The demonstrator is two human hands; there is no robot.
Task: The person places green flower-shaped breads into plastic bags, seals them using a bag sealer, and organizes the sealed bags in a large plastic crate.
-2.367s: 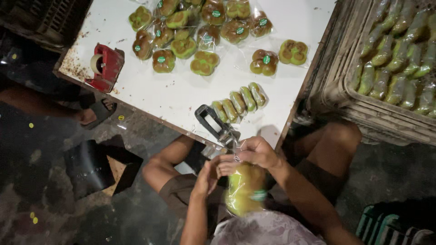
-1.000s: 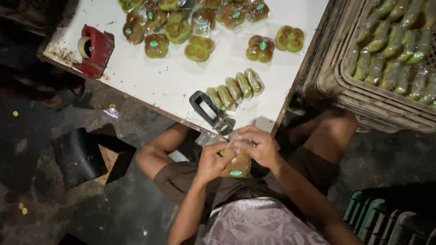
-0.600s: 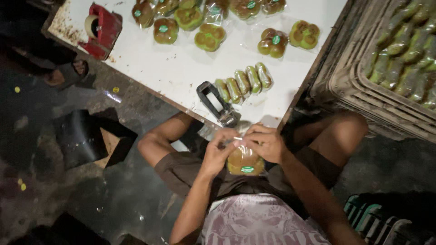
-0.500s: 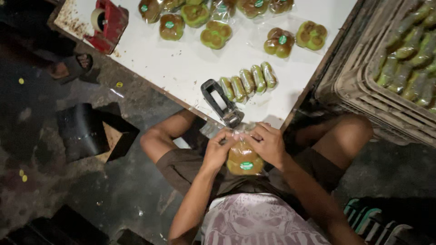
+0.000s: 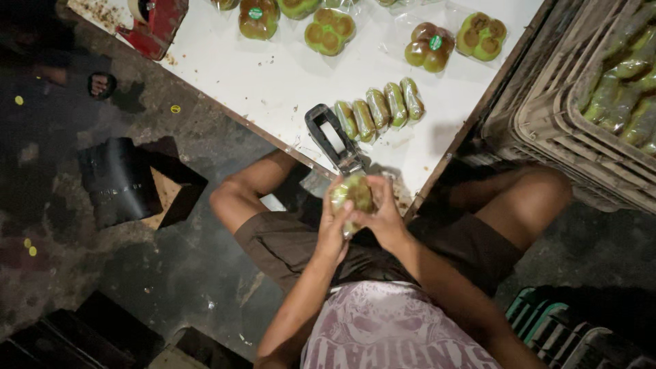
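The bag (image 5: 352,198) of green-brown produce sits between both hands, just off the near desk edge, above the person's lap. The left hand (image 5: 335,229) wraps it from 9 o'clock, fingers closed around its side; the right hand (image 5: 383,215) grips it from 3 o'clock, fingers pinched over the top. The neck of the bag points toward 12 o'clock, right at the foot of the black sealer (image 5: 333,139), which stands at the edge of the white desk (image 5: 273,82).

Judging from this, the step in hand is closing the bag: gathering its neck and bringing it to the sealer. The next move seems to call for a tight twist of the plastic and a steady push of the neck into the sealer's slot, with both hands holding firm so the contents do not shift.

Just past the sealer, at 1 o'clock, lies a row of four packs (image 5: 380,109). Further out at 12 to 1 o'clock lie sealed packs (image 5: 430,46) of round produce with green stickers. A red tape dispenser (image 5: 156,22) sits at 10 o'clock on the desk corner. At 2 o'clock stands a crate (image 5: 547,116) with more green produce. A dark box (image 5: 119,181) rests on the floor at 9 o'clock.
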